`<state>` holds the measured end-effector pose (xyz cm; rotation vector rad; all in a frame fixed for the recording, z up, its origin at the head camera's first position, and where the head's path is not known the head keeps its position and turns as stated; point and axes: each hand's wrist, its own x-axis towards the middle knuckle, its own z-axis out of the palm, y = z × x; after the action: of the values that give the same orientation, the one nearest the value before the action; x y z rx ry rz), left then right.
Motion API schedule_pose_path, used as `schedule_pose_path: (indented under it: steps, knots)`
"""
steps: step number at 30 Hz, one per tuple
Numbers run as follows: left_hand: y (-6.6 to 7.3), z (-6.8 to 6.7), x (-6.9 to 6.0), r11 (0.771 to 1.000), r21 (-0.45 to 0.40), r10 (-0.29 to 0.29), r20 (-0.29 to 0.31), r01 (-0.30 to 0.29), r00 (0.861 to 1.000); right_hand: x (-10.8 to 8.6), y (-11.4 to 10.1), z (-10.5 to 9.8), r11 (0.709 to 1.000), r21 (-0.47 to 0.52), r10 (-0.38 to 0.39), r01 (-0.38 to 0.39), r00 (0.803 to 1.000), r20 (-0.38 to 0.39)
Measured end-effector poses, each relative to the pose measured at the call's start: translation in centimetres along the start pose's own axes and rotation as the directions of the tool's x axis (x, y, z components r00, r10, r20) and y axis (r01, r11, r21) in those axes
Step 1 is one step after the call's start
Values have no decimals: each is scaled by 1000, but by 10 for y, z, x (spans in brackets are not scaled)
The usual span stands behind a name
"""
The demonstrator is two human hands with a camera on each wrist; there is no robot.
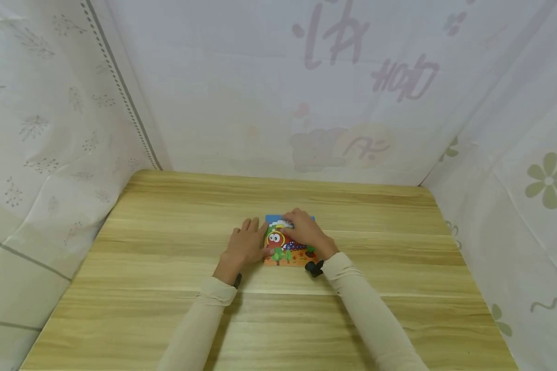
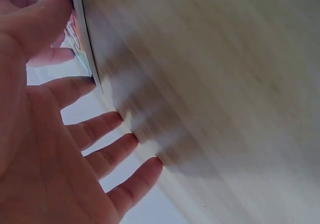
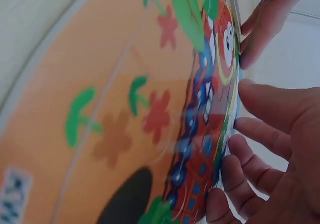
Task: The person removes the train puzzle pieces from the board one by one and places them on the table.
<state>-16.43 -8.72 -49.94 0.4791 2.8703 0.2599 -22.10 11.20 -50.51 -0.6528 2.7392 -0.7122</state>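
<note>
A flat, colorful picture board (image 1: 289,248) with a red cartoon caterpillar on an orange and blue background lies on the wooden table. My left hand (image 1: 247,246) rests at its left side with fingers spread. In the left wrist view the thumb is at the edge of the board (image 2: 87,39), and the other fingertips touch the tabletop along or near it. Over the upper right part of the picture is my right hand (image 1: 306,232). Its thumb and bent fingertips touch the glossy face of the board (image 3: 165,114) in the right wrist view, with no loose piece visible between them.
The wood-grain table (image 1: 167,319) extends around the board on all sides. Printed white cloth (image 1: 232,103) hangs behind the table and at both sides. A black object (image 1: 314,268) sits at my right wrist, by the board's lower right corner.
</note>
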Motion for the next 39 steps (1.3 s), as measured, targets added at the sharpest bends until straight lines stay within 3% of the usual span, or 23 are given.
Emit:
schedule_pose_path:
  steps: [23,39]
  knots:
    - [4,-3,-1,1000,-19,-17,-6,16,1000,13,-7,12,996,-66,58,-63,995,-79]
    - [6,-5,-2,1000,-13,-19,-9,19,1000,10,-4,9,996,80,53,-45,993,-108]
